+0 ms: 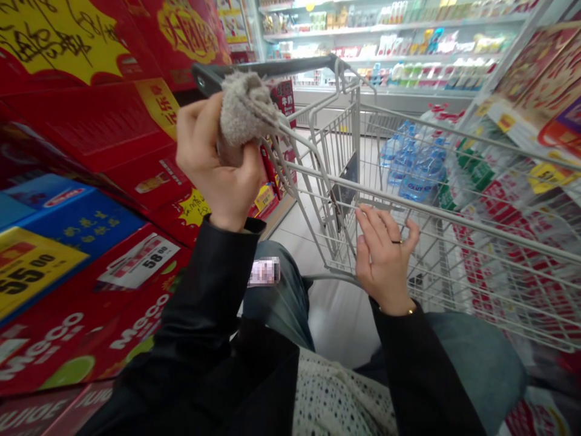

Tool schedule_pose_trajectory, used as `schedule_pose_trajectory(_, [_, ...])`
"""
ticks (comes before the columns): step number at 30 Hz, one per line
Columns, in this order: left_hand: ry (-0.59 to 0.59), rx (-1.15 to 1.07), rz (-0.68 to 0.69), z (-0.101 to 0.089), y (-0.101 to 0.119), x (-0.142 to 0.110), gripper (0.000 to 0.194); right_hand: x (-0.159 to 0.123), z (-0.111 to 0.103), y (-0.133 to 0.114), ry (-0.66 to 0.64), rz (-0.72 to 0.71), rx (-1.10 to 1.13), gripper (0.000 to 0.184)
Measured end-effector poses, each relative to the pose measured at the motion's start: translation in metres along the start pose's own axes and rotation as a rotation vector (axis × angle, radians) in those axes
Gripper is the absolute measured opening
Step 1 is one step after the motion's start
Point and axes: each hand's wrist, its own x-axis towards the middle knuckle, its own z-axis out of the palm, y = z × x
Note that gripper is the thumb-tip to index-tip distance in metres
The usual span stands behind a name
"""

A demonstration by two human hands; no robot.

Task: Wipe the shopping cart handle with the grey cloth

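My left hand [215, 163] is raised and closed round a bunched grey cloth [245, 109], which is pressed against the end of the dark push handle [272, 68] of a white wire shopping cart [399, 200]. My right hand [384, 257], with a ring on one finger, rests on the cart's rear wire wall, its fingers curled over a horizontal bar. The cart basket holds nothing that I can see. I am low down beside the cart, my jeans-clad knees under my arms.
Red and blue cartons with yellow price tags [91, 242] are stacked close on the left. Packs of water bottles [413, 163] and more cartons [535, 151] stand on the right behind the cart. Store shelves [408, 42] run along the back, with pale floor [336, 315] below.
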Motion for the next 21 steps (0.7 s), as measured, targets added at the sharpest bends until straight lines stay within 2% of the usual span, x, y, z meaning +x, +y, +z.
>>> schedule_pose_trajectory(5, [-0.155,-0.044,0.077,0.001,0.024,-0.018,0.041,0.000,0.000,0.000,-0.003,0.010,0.012,0.061])
schedule_pose_trajectory(8, [-0.160,-0.041,0.080,0.001,0.028,-0.021,0.039,0.000,0.000,0.000,-0.007,0.007,0.003,0.059])
schedule_pose_trajectory(12, [-0.139,-0.024,-0.014,0.001,0.020,-0.012,0.043,0.001,-0.001,-0.001,-0.007,0.000,-0.007,0.057])
schedule_pose_trajectory(14, [-0.147,-0.027,-0.018,0.004,0.020,-0.014,0.046,0.001,-0.001,-0.001,-0.003,0.003,-0.002,0.057])
schedule_pose_trajectory(17, [-0.188,-0.048,0.036,0.010,0.032,-0.037,0.048,0.001,-0.002,-0.001,0.005,0.004,0.013,0.055])
schedule_pose_trajectory(21, [-0.266,-0.115,0.023,0.019,0.053,-0.089,0.051,0.001,-0.001,-0.001,0.005,0.005,0.016,0.053])
